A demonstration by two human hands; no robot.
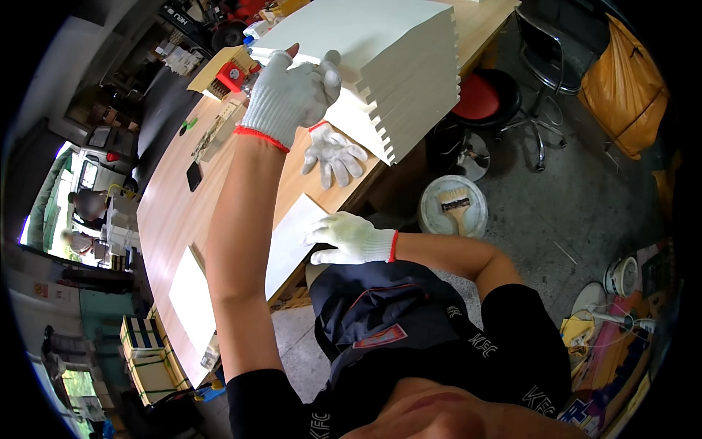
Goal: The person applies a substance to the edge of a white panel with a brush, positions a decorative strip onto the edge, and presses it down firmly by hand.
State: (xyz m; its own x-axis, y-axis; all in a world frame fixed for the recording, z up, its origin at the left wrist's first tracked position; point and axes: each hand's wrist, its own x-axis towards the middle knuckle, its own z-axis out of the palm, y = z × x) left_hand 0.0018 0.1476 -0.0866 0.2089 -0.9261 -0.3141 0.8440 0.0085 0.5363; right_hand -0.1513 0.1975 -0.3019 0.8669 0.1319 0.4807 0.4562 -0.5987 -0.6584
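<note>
My left hand (296,88), in a white knit glove with a red cuff, is stretched far forward over the near left edge of a tall stack of white panels (409,91). Its fingers are bent and apart, one bare fingertip poking out, and no held thing shows; whether it touches the stack I cannot tell. Low by the table's near edge, my right hand (355,238), gloved alike, points left with its fingers extended, over the edge of a white sheet (289,249). A loose white glove (333,155) lies flat between the stack and that sheet.
On the wooden table (172,190) are another white sheet (193,300), a black phone (194,176) and a red device (231,76). To the right stand a bucket (431,219) with a wide brush (455,203) on it, a red-seated stool (479,99) and a wheeled chair (545,69).
</note>
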